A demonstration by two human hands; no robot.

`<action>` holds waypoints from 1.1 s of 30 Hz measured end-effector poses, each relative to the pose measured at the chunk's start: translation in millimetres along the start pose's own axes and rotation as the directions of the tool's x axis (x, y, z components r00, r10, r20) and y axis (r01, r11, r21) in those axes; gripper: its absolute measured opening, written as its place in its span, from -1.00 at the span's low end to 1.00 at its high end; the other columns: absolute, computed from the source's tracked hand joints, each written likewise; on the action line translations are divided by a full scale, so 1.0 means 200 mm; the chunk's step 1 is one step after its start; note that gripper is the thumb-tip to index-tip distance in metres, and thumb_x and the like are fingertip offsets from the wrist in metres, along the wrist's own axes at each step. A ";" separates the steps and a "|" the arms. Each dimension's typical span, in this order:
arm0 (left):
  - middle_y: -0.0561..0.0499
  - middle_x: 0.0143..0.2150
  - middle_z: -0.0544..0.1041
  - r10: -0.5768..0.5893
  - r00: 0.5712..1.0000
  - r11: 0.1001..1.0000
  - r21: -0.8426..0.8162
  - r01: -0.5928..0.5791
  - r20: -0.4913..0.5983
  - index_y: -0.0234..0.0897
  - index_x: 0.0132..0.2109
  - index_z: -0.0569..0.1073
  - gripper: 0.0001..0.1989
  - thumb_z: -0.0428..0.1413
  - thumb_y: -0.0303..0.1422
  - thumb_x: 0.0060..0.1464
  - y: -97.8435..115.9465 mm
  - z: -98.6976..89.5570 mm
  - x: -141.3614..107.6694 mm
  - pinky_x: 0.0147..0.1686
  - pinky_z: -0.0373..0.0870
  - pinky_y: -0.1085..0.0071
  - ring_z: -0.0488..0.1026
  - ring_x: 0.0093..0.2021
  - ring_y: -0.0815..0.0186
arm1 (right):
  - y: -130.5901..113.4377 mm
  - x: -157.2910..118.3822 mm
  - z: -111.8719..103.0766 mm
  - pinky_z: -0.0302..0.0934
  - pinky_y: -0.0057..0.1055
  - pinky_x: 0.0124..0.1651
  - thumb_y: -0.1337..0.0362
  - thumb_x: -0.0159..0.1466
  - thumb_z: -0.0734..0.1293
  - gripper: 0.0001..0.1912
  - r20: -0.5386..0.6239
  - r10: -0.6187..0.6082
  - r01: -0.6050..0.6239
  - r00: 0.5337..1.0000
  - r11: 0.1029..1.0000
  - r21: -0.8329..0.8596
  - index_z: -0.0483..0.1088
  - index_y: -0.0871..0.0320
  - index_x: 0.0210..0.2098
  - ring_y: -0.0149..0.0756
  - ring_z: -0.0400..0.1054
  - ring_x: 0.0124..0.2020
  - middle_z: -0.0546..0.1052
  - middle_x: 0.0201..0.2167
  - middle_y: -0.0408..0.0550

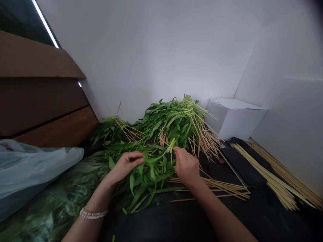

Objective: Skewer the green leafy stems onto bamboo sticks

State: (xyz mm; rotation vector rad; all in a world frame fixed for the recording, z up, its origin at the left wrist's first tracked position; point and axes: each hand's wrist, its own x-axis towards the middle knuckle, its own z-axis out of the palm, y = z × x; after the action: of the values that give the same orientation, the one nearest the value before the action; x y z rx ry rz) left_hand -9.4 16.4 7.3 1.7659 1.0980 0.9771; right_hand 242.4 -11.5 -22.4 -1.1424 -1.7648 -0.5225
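Near the middle of the view, my left hand (pixel 130 164) has its thumb and fingers pressed together on a leafy green stem (pixel 151 161). My right hand (pixel 185 164) is closed at the pale stem ends, pinching a thin wooden stick (pixel 164 143) that passes by them; its fingertips are partly hidden. Long leaves hang below and between both hands. Behind them lies a large heap of leafy bundles (pixel 174 116) with sticks (pixel 202 134) poking out to the right. A smaller leafy bundle (pixel 111 129) with sticks is at the left.
Loose sticks (pixel 222 188) lie beside my right forearm. Farther right are a dark flat object (pixel 242 164), pale strips (pixel 270 178) and a white box (pixel 234 116). A clear bag of leaves (pixel 60 198), a whitish plastic bag (pixel 32 168) and cardboard (pixel 37 60) stand left.
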 end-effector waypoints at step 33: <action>-0.03 -0.34 0.65 -0.323 0.938 0.778 -0.601 0.184 -0.130 -0.32 -0.22 0.61 -0.67 0.37 -0.27 -0.17 -0.01 0.11 0.00 -0.33 0.47 0.50 0.54 -0.41 0.36 | -0.08 -0.05 0.04 0.00 -0.42 -0.42 0.49 0.19 0.21 -0.60 0.311 -0.181 0.194 0.933 0.981 -0.011 0.38 0.20 0.02 -0.40 0.30 -0.49 0.45 -0.43 -0.14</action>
State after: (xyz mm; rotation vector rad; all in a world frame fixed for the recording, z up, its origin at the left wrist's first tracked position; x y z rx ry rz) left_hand 10.1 12.0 -3.2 0.9933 0.9998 1.2055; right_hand 226.0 -17.3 -32.8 -1.1377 -2.1586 -0.5162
